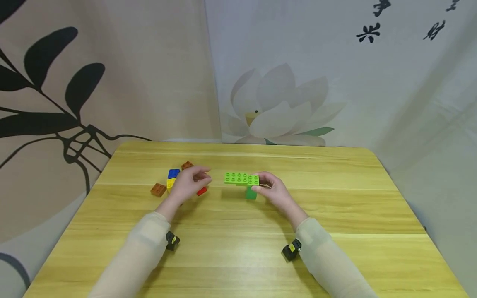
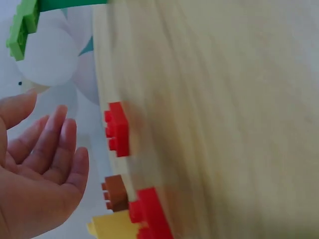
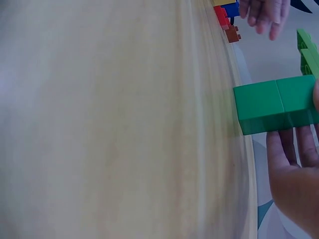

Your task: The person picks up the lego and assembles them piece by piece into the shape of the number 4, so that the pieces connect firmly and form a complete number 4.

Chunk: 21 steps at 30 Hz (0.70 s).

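Note:
My right hand [image 1: 275,189] grips a stack of building bricks from its right side, thumb in front. Two dark green blocks [image 3: 274,104] form its upright column. Light green studded bricks [image 1: 236,178] lie across the top and jut out to the left. In the head view the column stands on the table or just above it; I cannot tell which. My left hand [image 1: 188,185] hovers over the loose bricks on the left. Its fingers are loosely bent with nothing between them, as the left wrist view shows. A red brick [image 2: 117,129] lies nearby on the table.
Around the left hand lie a blue brick [image 1: 173,173], a yellow brick [image 1: 170,183] partly hidden by that hand, and brown bricks [image 1: 158,190]. The wooden table [image 1: 231,256] ends at a printed curtain [image 1: 167,82] behind.

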Tool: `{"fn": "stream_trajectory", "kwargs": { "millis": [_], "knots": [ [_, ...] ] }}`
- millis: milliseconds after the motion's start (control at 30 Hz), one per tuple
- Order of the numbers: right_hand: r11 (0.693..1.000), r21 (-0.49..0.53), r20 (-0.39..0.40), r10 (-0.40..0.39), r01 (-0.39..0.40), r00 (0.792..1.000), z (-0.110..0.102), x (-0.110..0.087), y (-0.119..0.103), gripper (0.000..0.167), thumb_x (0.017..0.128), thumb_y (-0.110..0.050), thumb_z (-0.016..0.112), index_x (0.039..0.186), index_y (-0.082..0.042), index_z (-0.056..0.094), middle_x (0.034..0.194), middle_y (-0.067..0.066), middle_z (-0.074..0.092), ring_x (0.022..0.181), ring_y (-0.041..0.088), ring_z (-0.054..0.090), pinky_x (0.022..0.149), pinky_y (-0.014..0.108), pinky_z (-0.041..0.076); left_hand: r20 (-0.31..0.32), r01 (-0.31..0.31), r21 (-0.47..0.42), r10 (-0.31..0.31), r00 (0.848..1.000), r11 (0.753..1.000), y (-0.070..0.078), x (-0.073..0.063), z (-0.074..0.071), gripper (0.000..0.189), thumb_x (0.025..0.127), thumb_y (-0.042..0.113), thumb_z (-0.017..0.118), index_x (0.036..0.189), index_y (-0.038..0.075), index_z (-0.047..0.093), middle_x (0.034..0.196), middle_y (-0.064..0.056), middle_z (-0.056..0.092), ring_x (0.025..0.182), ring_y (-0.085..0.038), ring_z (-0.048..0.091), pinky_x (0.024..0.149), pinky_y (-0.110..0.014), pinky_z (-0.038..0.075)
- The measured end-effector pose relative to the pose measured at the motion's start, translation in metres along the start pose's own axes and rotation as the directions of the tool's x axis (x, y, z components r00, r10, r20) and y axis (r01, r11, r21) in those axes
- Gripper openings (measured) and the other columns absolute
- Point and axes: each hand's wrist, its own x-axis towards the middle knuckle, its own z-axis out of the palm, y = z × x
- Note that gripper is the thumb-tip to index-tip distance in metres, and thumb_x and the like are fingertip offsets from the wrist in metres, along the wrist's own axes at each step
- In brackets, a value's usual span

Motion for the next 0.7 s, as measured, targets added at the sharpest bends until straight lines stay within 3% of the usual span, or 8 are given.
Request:
{"fn": "stream_trajectory", "kwargs": {
  "millis": [333, 533, 700],
  "knots": [
    [1.0, -0.011, 0.009, 0.01, -0.01, 1.0, 0.0, 0.0, -0.001, 0.038, 0.091, -0.001, 0.069, 0.127, 0.007, 0.058, 0.121, 0.022, 0.061, 0.116, 0.036, 0.056, 0.101, 0.045, 0.045, 0.037, 0.059, 0.027, -0.06, 0.998, 0.998, -0.018, -0.006, -0.001, 0.05, 0.09, 0.012, 0.074, 0.135, -0.003, 0.056, 0.124, -0.02, 0.064, 0.114, -0.038, 0.059, 0.094, -0.051, 0.049],
    [1.0, 0.0, 0.003, 0.012, -0.012, 1.0, 0.0, 0.0, -0.001, 0.038, 0.091, 0.0, 0.069, 0.126, 0.007, 0.058, 0.121, 0.022, 0.062, 0.116, 0.036, 0.056, 0.1, 0.044, 0.046, 0.099, 0.119, 0.04, -0.122, 0.987, 0.992, -0.026, -0.008, -0.001, 0.061, 0.088, 0.012, 0.076, 0.14, -0.005, 0.05, 0.138, -0.023, 0.054, 0.126, -0.039, 0.051, 0.104, -0.051, 0.042],
    [1.0, -0.006, 0.003, 0.003, -0.003, 1.0, 0.0, 0.0, 0.0, 0.038, 0.091, 0.0, 0.069, 0.126, 0.008, 0.058, 0.12, 0.021, 0.062, 0.115, 0.036, 0.056, 0.1, 0.043, 0.046, 0.108, 0.128, 0.077, -0.136, 0.985, 0.989, -0.027, -0.01, -0.001, 0.065, 0.084, 0.011, 0.08, 0.14, -0.006, 0.05, 0.138, -0.023, 0.053, 0.127, -0.039, 0.05, 0.108, -0.05, 0.038]
  ]
}}
